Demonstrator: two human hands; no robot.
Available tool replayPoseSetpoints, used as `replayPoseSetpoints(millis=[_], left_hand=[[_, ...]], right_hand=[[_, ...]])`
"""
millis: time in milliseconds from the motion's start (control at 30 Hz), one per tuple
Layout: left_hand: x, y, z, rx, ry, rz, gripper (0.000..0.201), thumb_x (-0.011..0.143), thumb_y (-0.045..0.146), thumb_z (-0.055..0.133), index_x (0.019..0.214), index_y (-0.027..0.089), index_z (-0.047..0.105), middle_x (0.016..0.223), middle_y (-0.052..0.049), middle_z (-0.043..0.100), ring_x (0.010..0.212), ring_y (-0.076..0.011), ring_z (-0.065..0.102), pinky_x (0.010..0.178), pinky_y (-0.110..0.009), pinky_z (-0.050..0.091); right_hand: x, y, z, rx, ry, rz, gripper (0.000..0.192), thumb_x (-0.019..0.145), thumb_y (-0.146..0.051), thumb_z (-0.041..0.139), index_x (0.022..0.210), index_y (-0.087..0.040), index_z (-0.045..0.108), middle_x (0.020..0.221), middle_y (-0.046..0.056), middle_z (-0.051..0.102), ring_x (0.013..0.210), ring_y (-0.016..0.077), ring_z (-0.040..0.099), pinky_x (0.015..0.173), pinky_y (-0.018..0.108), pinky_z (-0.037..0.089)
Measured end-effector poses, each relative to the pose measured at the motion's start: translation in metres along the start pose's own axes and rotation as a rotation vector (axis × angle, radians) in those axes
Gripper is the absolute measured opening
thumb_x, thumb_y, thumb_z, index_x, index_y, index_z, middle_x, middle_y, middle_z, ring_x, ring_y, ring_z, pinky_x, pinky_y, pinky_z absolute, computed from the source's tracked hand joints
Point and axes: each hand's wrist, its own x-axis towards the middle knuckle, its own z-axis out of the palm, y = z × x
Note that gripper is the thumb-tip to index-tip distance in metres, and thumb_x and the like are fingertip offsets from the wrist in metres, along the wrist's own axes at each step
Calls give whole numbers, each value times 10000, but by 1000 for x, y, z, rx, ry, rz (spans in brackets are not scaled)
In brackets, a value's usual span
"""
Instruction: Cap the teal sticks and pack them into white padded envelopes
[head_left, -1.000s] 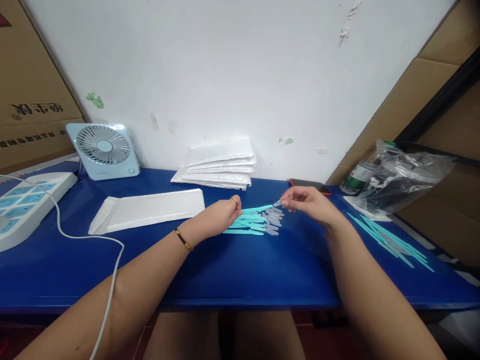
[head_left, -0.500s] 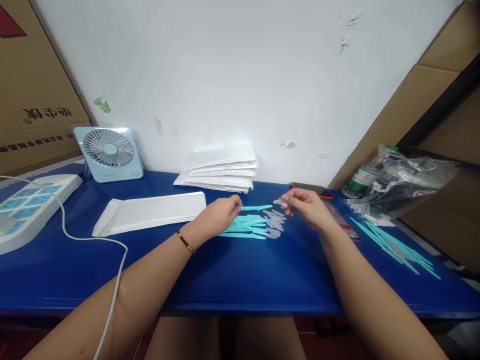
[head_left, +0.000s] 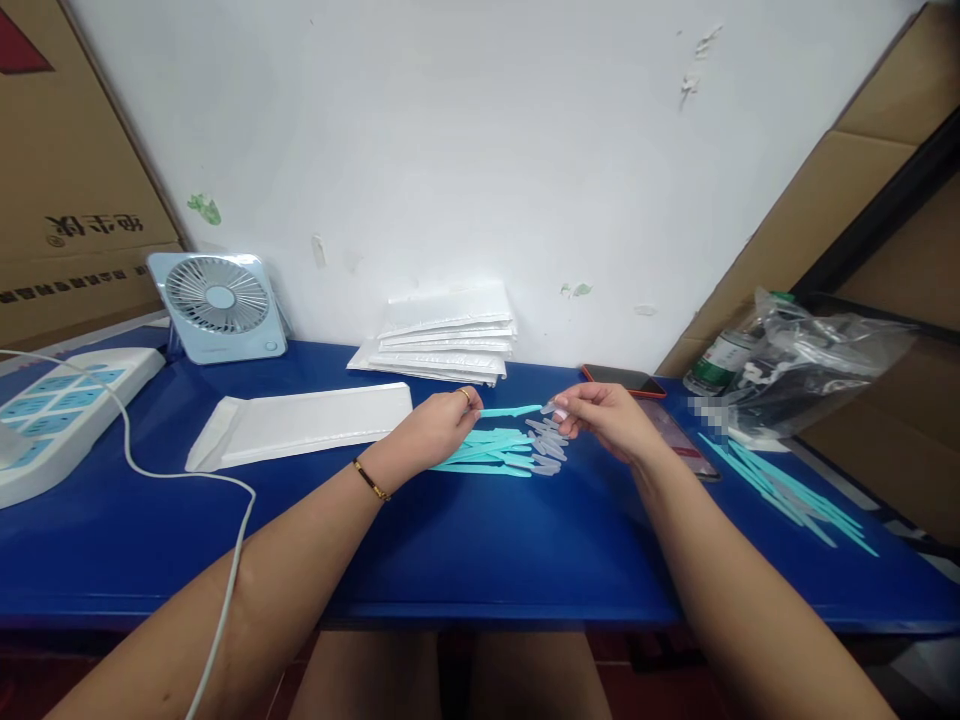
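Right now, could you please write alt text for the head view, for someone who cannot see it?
A person's left hand holds a turquoise stick while the right hand pinches a translucent piece near its tip, over a blue table. Similar sticks lie below; a fan and stacked white packets are behind.

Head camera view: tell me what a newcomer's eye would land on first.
Probably the slim turquoise plastic sticks piled mid-table on the glossy blue tabletop. Just above them, the left hand holds one turquoise stick while the right hand pinches a small translucent sleeve at or near its tip. Next might come the square pale-blue fan at back left and the stacked white envelopes at back centre.
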Motion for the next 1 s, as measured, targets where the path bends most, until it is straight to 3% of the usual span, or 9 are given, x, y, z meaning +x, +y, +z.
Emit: replayPoseSetpoints(millis=[233,367,533,633,800,933,1000], left_hand=[[2,1,5,2,-14,35,229,901,325,339,905,198,529,790,-23,608,701,-170,547,616,-271,388],[3,2,8,-12,-24,48,220,898,308,361,974,194,534,831,-30,615,748,-173,560,681,-284,422],[3,0,5,115,170,84,341,816,362,531,1118,205,511,1162,-80,526,1107,-250,450,917,-372,380],[3,-6,5,150,10,69,365,822,420,513,1110,199,550,1149,-91,532,1108,-262,440,912,-375,381],[0,-10,9,85,-264,103,546,790,507,534,1252,219,492,1235,-89,493,1147,-255,410,916,-335,368],[-4,-4,10,25,-349,168,526,764,484,579,1229,245,516,1218,-62,497,1122,-223,425,909,-299,363],[-5,-1,10,5,-363,204,495,765,470,583,1203,243,536,1199,-58,514,1111,-213,438,907,-287,363]], right_hand=[[0,5,17,-33,-77,-2,308,677,-440,720,765,-149,673,638,43,667,534,128,612,520,245,502],[3,9,20,-157,-90,-80,317,707,-465,680,784,-158,682,624,29,653,546,127,587,550,262,473],[17,23,2,-366,146,-201,347,695,-498,664,783,-165,698,793,52,666,739,173,582,659,284,444],[28,38,-10,-412,220,-81,388,692,-531,641,789,-156,681,737,41,658,699,174,568,626,283,426],[38,52,-19,-586,151,7,374,681,-516,638,794,-164,700,734,44,670,668,174,570,599,281,422],[34,46,-28,-698,130,-56,326,689,-471,634,812,-180,711,741,38,673,664,165,568,597,273,421],[30,42,-32,-733,51,-42,300,666,-451,655,780,-179,707,709,28,666,631,153,556,572,263,412]])
